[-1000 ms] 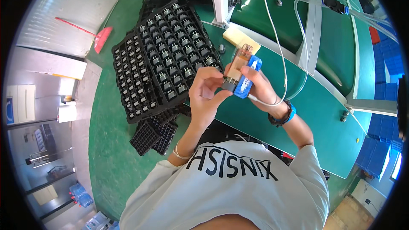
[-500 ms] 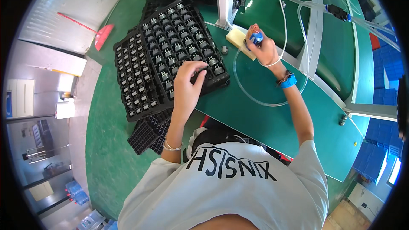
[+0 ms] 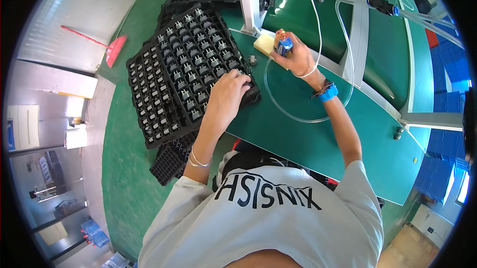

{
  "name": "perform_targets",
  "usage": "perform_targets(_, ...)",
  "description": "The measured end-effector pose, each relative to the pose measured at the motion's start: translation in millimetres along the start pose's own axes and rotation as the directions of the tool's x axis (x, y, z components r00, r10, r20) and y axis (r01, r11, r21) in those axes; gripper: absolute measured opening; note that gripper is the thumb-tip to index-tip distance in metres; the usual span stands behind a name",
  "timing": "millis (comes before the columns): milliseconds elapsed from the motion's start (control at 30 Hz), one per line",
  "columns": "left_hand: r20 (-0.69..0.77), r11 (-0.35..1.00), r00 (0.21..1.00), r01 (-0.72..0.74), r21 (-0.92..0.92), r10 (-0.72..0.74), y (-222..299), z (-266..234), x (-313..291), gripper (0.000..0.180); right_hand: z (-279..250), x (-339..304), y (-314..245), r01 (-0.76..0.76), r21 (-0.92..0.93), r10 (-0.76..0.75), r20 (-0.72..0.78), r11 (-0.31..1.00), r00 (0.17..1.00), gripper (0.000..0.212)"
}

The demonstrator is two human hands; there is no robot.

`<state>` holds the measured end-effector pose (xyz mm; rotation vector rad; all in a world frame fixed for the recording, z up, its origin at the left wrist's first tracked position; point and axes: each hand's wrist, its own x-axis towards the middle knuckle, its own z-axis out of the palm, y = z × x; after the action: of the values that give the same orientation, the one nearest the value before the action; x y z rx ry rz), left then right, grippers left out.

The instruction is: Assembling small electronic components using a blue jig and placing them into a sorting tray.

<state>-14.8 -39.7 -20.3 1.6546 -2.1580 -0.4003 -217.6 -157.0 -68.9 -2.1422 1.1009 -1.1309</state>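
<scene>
My left hand (image 3: pixel 227 94) reaches over the near right corner of a black compartment tray (image 3: pixel 254 94). Its fingers are drawn together on a small grey part at the tray's edge, mostly hidden by the fingertips. Rows of grey parts with metal prongs (image 3: pixel 201 61) fill the tray's pockets. Over the green table, my right hand (image 3: pixel 297 58) is wrapped around a blue tool (image 3: pixel 284 45) with a copper-coloured tip. A yellow block (image 3: pixel 264 44) lies just beside that hand. One loose grey part (image 3: pixel 252 60) sits on the table between tray and right hand.
A clear hose (image 3: pixel 285 115) loops over the green table (image 3: pixel 308 144) from near my right hand. A white metal post (image 3: pixel 247 0) rises behind the yellow block. Another tray of smaller parts (image 3: pixel 151 99) adjoins on the left. A red dustpan (image 3: pixel 115 51) stands by the wall.
My left hand has moved slightly right and its spread fingers have closed at the tray's corner. My right hand still holds the blue tool beside the yellow block. The whole view has shifted a little.
</scene>
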Motion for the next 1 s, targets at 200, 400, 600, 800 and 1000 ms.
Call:
perform_targets(200,0.030,0.991,1.000,-0.003,0.131,-0.001,3.7,1.7,0.0,0.013,11.8,2.5,8.7,-0.110,-0.013,0.109,-0.078,0.994,0.991,0.035)
perform_targets(400,-0.067,0.955,0.988,0.115,-0.273,-0.138,-7.8,4.9,-5.3,0.011,5.4,21.1,66.3,-0.103,0.699,0.262,-0.124,0.707,0.957,0.016)
perform_targets(600,-0.105,0.976,0.994,0.018,-0.215,-0.041,-8.6,1.0,-12.2,0.015,-25.3,69.4,104.5,-0.354,0.106,0.369,-0.348,0.929,0.862,0.026)
perform_targets(800,-0.048,0.994,0.997,-0.060,-0.086,0.056,-1.2,-1.1,-1.3,0.018,-39.3,89.0,162.1,-0.289,-0.378,0.068,-0.501,0.880,0.863,0.043)
perform_targets(1000,-0.094,0.987,0.995,0.020,-0.158,-0.035,-1.4,3.8,-7.8,0.020,-41.3,92.2,167.2,-0.285,-0.448,0.032,-0.493,0.848,0.869,0.050)
